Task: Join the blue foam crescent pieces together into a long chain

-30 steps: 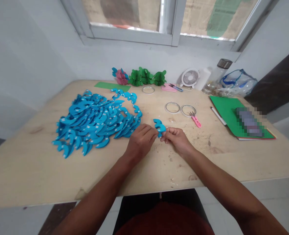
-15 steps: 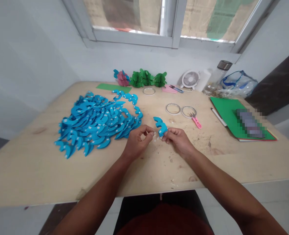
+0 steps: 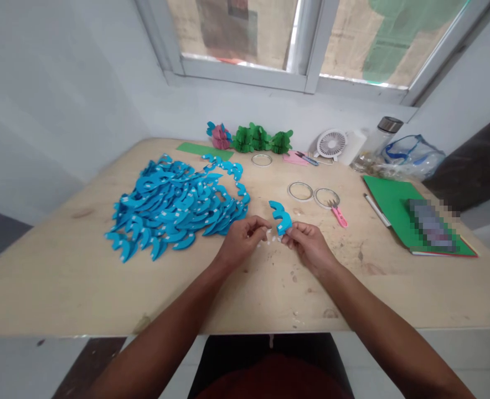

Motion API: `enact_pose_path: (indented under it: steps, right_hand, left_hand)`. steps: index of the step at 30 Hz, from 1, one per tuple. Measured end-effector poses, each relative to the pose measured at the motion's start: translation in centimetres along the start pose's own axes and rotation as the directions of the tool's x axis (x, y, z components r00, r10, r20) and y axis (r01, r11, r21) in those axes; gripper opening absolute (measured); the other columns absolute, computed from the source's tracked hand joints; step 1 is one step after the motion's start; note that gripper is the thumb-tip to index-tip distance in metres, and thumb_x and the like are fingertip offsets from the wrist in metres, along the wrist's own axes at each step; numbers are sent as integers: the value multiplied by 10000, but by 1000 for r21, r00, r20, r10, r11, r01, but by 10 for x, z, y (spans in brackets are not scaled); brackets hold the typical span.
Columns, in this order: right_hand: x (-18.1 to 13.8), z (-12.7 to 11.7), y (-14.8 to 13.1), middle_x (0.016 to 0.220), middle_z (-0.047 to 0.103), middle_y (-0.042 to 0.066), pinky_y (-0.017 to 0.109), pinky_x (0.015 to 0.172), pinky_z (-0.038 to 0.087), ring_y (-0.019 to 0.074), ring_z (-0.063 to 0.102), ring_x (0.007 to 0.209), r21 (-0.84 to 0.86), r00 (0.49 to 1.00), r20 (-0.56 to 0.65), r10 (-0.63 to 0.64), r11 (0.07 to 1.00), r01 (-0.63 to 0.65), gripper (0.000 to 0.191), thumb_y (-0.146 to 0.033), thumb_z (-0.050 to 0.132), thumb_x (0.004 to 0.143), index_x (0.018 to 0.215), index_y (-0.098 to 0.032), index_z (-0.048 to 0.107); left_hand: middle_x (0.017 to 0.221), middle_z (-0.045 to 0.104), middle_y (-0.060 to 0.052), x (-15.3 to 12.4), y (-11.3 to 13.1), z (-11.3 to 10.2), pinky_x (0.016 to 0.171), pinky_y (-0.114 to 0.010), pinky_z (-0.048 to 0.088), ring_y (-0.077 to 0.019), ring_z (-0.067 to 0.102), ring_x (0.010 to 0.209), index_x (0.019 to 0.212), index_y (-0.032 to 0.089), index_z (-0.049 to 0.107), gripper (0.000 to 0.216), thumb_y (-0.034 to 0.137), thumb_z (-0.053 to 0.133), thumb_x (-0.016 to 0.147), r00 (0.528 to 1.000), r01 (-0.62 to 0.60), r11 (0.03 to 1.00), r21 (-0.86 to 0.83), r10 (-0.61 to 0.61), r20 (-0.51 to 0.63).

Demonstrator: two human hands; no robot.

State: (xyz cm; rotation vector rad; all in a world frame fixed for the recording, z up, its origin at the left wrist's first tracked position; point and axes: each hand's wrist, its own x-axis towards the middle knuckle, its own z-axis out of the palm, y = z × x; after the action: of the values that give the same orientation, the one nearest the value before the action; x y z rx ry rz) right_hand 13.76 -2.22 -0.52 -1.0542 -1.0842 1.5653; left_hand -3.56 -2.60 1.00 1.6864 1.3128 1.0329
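Observation:
My right hand [image 3: 311, 246] pinches the lower end of a curved blue paper piece [image 3: 284, 223] with a scalloped outline and a small white patch on it. Just left of that piece, my left hand [image 3: 245, 238] has its thumb and forefinger drawn together; what they hold, if anything, is too small to make out. Small white bits [image 3: 273, 239] lie on the table between the two hands. To the left spreads a large heap of similar blue paper pieces [image 3: 178, 202], many bearing white patches.
Tape rolls [image 3: 300, 183] and pink-handled snips [image 3: 339, 215] lie beyond my right hand. A green folder [image 3: 388, 202] with a blurred object on it is at right. Folded green paper shapes [image 3: 259, 137], a small fan [image 3: 331, 144] and a bottle [image 3: 380, 136] line the wall.
The whole view has shifted, so the table things appear farther right. Both hands stay close together over the same spot, and the right one keeps hold of the blue paper piece.

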Motion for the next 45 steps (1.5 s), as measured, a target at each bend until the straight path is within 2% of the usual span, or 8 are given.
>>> enact_pose_path:
  steps: [3,8,13,17,21,27,35,45]
  right_hand:
    - [0,0,0,588,645,10,232,520,322,79,458,486,4,1000,7,-2,1000,2,154,-288,679,683,596,-166,648]
    - [2,-2,3,588,637,9,235,530,326,90,463,510,-27,999,34,-17,999,18,138,-279,673,698,616,-169,657]
    - [2,-1,3,608,643,9,235,539,328,91,466,518,-34,998,63,-16,999,19,131,-285,681,701,638,-172,660]
    - [2,0,3,597,629,-1,231,533,320,87,455,512,8,997,70,-30,1000,30,150,-307,692,701,642,-174,656]
    - [1,0,4,578,617,-2,230,530,321,91,452,513,16,996,83,-34,999,33,162,-320,700,700,645,-174,655]
    - [1,1,4,583,620,3,232,530,320,93,452,517,1,996,84,-22,1000,22,166,-318,697,708,642,-173,653]
    - [1,1,4,584,620,5,236,530,334,98,454,516,-17,996,82,-29,999,31,153,-323,694,708,667,-178,665]
    - [0,3,2,563,593,-11,234,521,328,92,435,499,-21,998,52,-23,1000,24,162,-329,712,683,645,-184,649]
  left_hand:
    - [534,574,5,1,-2,2,510,-209,376,-102,502,526,573,137,614,285,293,503,785,999,22,999,-35,-20,42]
    - [688,656,-17,4,-12,8,523,-212,435,-114,566,597,907,150,673,233,282,563,750,986,131,937,-324,-88,144]
    - [737,665,-32,5,-14,10,553,-234,473,-125,591,631,948,152,654,280,275,635,698,987,115,882,-456,-48,156]
    - [775,664,-22,1,-8,12,620,-239,486,-124,598,689,999,159,628,321,231,650,686,995,-14,926,-376,50,86]
    - [756,657,-6,-3,-5,16,586,-217,472,-109,582,654,991,162,615,299,199,634,695,991,-133,967,-218,135,-6]
    - [745,664,-2,-6,-1,18,567,-208,466,-108,584,649,955,173,615,238,181,605,718,973,-221,971,-92,214,-86]
    - [783,684,-21,-8,-1,18,564,-219,483,-108,584,629,952,177,629,225,184,594,731,959,-253,967,-35,245,-145]
    - [802,686,-32,-8,-3,21,561,-222,494,-123,605,653,963,182,640,246,230,628,722,966,-224,974,-37,216,-144]
